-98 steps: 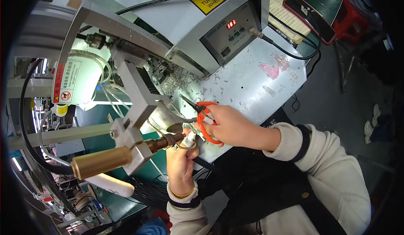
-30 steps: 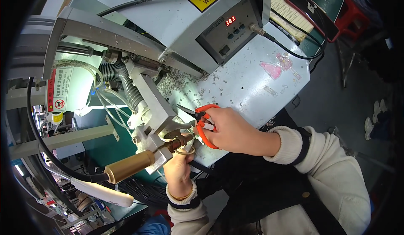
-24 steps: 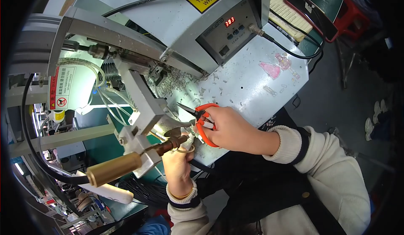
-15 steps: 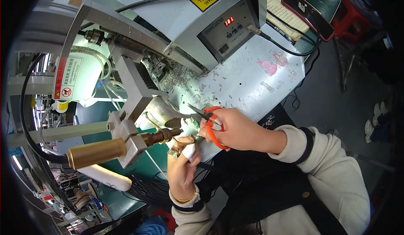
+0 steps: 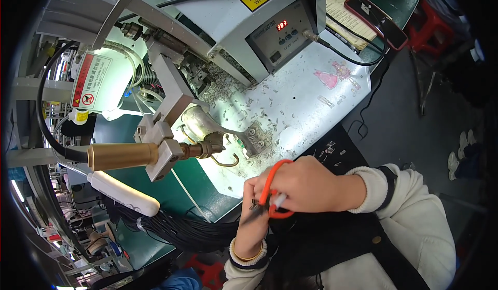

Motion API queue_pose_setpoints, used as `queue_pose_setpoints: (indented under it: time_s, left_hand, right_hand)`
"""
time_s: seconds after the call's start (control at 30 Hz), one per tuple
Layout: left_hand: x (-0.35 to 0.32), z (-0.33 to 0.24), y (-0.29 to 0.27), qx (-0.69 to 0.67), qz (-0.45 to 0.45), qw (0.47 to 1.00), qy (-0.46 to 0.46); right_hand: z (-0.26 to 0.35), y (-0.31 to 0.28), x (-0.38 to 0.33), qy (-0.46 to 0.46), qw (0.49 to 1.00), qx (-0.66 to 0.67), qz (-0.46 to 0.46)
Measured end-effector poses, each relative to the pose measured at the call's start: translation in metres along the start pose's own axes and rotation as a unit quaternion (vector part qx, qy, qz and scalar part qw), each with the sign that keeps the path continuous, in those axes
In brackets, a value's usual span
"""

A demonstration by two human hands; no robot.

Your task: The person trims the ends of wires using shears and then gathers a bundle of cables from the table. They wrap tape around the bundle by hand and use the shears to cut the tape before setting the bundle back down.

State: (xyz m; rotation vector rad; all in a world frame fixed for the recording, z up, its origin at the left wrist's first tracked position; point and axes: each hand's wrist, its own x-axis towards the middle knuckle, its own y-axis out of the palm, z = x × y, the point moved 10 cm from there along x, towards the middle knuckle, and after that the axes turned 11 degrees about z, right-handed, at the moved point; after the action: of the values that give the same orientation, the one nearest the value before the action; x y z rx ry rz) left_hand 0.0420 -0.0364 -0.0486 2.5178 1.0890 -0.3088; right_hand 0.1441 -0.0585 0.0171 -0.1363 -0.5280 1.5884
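My right hand (image 5: 317, 186) is closed around orange-handled hand cutters (image 5: 270, 183), whose dark jaws point down to the left and look blurred. Just beside it, partly behind the cutters, is my left hand (image 5: 250, 234). Its fingertips are mostly hidden, so what it holds does not show. Both hands are near the front edge of the white machine bed (image 5: 290, 134). Beyond them, a brass-coloured soldering iron (image 5: 124, 156) is clamped level, its tip facing a metal fixture (image 5: 255, 140) with a small green piece (image 5: 240, 142) by it.
A grey control box (image 5: 282, 36) with a lit red display stands at the back. Many metal clippings (image 5: 223, 85) litter the bed. Black cables (image 5: 192, 233) lie in a bundle at the left. A phone (image 5: 376, 23) rests on a keyboard (image 5: 345, 15) at the far right.
Both hands have drawn back from the soldering tip toward me. The cutters have swung from pointing at the fixture to pointing down-left. The hooked tube below the tip now shows.
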Motion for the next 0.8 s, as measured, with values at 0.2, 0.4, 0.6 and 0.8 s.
queue_pose_setpoints:
  time_s: [0.2,0.4,0.6,0.8]
  left_hand:
    - [-0.012,-0.008,-0.020,0.024,-0.036,0.997,0.070]
    - [-0.023,-0.041,-0.016,0.285,-0.083,0.923,0.243]
    - [-0.008,-0.013,-0.024,-0.008,0.017,0.996,0.089]
    - [-0.009,0.004,-0.021,-0.158,0.081,0.984,-0.019]
  right_hand:
    - [-0.038,0.008,-0.008,0.095,0.988,0.121,0.001]
    - [-0.050,0.030,-0.009,0.242,0.916,0.280,0.152]
    - [-0.050,0.062,-0.021,0.271,0.854,0.391,0.212]
    - [0.036,0.019,-0.022,-0.220,0.909,-0.353,-0.020]
